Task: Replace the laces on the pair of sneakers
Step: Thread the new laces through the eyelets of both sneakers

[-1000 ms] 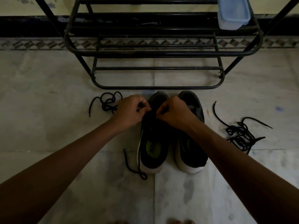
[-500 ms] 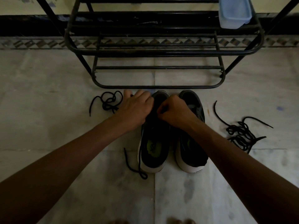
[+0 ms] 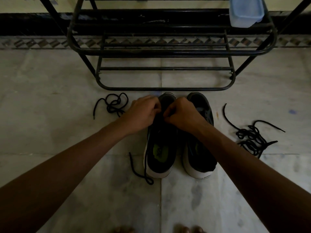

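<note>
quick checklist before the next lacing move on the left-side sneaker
1. Both hands on one shoe: left hand and right hand meet over the forefoot of the left sneaker: ok.
2. Lace pinched securely: fingers of both hands are curled, but the pinch itself is hidden in the dark: cannot tell.
3. Free end clear to feed: trailing lace runs down the sneaker's left side and loops loose by the heel, with no knot visible: ok.
4. Right sneaker laced: no lace shows on it: not ok.
5. Spare laces nearby: small lace pile on the left, large lace pile on the right: ok.
6. Large pile untangled: not ok.
</note>
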### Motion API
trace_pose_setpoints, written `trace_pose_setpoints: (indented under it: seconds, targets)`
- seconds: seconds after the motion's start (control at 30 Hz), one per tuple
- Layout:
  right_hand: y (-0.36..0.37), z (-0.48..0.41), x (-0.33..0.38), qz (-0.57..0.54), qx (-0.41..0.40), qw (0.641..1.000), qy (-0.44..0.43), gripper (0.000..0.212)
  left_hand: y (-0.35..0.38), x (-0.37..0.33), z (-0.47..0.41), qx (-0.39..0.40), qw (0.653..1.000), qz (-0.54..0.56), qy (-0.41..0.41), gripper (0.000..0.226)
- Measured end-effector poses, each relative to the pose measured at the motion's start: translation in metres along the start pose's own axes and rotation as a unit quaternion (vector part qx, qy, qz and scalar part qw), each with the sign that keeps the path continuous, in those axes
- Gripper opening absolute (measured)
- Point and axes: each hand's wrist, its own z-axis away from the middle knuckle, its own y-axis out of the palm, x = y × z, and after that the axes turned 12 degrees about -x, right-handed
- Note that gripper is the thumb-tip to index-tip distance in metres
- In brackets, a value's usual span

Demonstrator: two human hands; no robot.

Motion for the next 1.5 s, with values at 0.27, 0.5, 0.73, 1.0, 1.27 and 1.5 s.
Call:
trace_pose_setpoints:
  seconds: [0.27, 0.5, 0.73, 1.0, 1.27, 1.5]
  targets:
    - [-0.001, 0.0, -0.004, -0.018, 0.016, 1.0, -0.005, 0.011, -0.015, 0.014, 0.0, -0.073, 0.951, 0.235, -0.186, 0.012]
    - [-0.002, -0.001, -0.003, -0.011, 0.012, 1.0, -0.007, 0.011, -0.005, 0.017, 0.004, -0.014, 0.957, 0.207, -0.201, 0.019]
    - [-0.002, 0.001, -0.005, -0.019, 0.007, 1.0, -0.008, 0.01, -0.001, 0.015, 0.0, 0.031, 0.953, 0.195, -0.228, 0.021]
    - [-0.001, -0.001, -0.005, -0.014, 0.004, 1.0, -0.011, 0.01, -0.007, 0.013, -0.001, 0.029, 0.978, 0.135, -0.155, 0.008]
    - [0.004, -0.002, -0.009, -0.005, -0.011, 1.0, -0.026, 0.011, -0.005, 0.007, -0.001, 0.025, 0.992, 0.081, -0.091, 0.009]
    - [0.018, -0.001, -0.015, -0.024, -0.027, 0.998, -0.054, 0.012, -0.001, 0.009, 0.008, -0.018, 0.971, 0.179, -0.158, 0.02]
